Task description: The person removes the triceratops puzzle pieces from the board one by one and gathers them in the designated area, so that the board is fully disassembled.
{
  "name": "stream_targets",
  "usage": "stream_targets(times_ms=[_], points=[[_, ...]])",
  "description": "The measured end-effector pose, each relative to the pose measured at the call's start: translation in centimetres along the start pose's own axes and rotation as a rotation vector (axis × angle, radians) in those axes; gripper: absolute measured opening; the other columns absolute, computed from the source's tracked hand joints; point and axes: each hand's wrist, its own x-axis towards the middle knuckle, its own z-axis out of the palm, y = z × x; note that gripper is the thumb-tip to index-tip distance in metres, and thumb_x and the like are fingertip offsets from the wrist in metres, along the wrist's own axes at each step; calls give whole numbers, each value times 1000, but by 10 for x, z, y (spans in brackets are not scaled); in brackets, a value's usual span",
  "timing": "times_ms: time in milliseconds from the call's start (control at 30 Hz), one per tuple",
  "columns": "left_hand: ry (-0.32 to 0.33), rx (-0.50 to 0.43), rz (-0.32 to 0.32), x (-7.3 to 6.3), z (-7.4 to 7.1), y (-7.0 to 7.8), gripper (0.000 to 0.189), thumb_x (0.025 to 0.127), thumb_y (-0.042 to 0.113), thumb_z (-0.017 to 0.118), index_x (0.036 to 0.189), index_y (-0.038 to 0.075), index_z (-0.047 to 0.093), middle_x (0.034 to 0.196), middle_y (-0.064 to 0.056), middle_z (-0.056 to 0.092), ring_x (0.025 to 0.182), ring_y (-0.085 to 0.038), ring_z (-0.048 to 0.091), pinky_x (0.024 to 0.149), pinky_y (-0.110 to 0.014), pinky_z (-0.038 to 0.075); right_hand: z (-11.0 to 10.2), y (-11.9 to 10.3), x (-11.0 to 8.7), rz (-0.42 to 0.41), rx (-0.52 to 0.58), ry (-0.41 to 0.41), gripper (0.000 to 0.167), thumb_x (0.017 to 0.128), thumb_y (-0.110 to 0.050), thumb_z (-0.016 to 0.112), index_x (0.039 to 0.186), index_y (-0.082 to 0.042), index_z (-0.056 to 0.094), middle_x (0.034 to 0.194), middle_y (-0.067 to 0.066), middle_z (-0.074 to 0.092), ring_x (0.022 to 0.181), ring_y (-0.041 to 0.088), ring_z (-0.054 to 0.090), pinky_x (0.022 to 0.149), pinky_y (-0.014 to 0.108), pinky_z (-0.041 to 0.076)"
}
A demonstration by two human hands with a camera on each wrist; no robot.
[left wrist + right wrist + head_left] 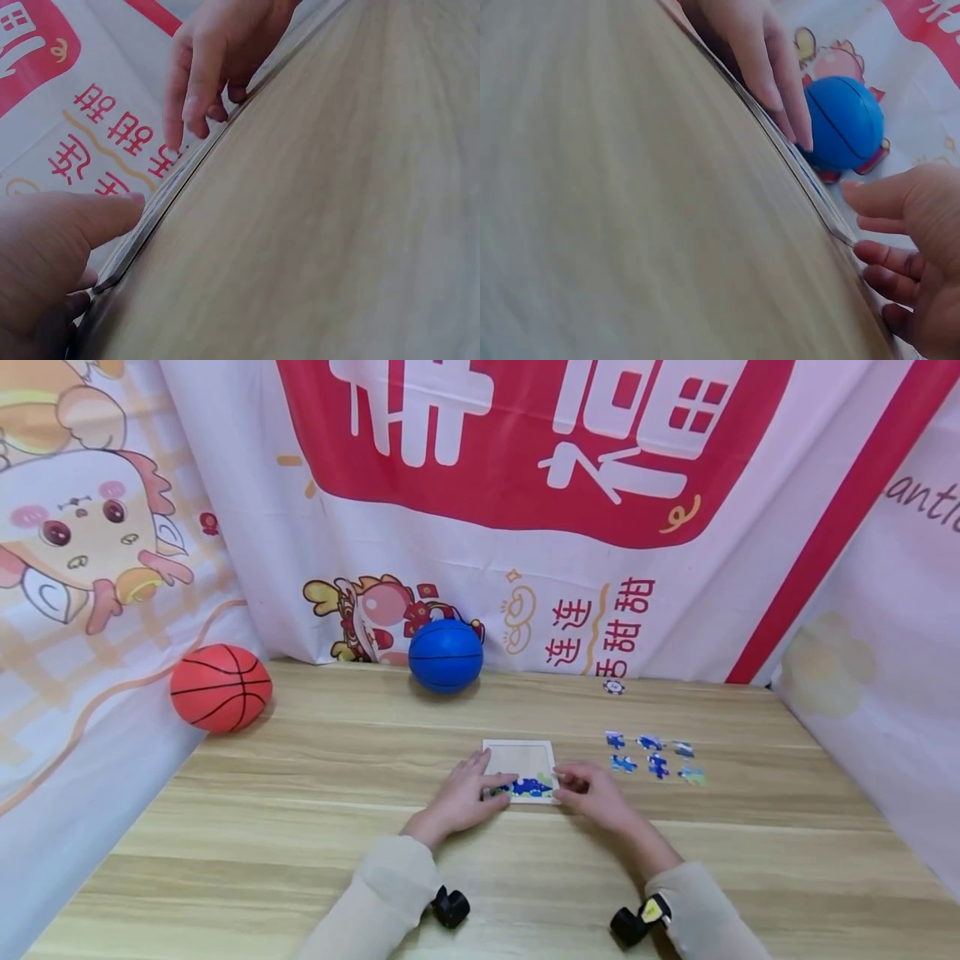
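A small square jigsaw tray point(516, 745) with a pale border lies on the table, blue and green pieces point(531, 787) filling its near part. Over its left side rests my left hand point(459, 792), one finger reaching across the pieces and the thumb by the near edge. The fingers of that left hand point(769, 67) look fairly straight in the right wrist view. My right hand point(596, 795) is at the tray's right edge, fingers loosely bent and fingertips close to the near corner. Nothing shows between the fingers of this right hand point(911, 240) in the right wrist view.
Several loose jigsaw pieces point(657, 766) lie in two rows right of the tray. A blue ball point(446, 656) sits at the back by the printed curtain point(517, 552), and a red ball point(221, 688) at the table's left edge. The wooden table point(337, 760) extends around the tray.
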Motion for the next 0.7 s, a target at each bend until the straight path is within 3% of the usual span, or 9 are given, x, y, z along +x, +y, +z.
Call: stream_targets(times_ms=[367,700], points=[[7,69,17,0,6,-2,33,86,34,50,118,27,55,138,-22,17,126,-34,11,99,-47,11,13,-6,-2,-60,-206,21,34,70,-12,70,102,-6,62,84,1,50,75,15,45,64,30,40],[8,74,2,2,7,-2,33,86,37,50,118,28,54,138,-20,17,126,-32,11,100,-46,10,18,-6,-2,-62,-175,66,32,70,-6,70,100,-3,60,83,1,47,76,15,44,67,30,41]])
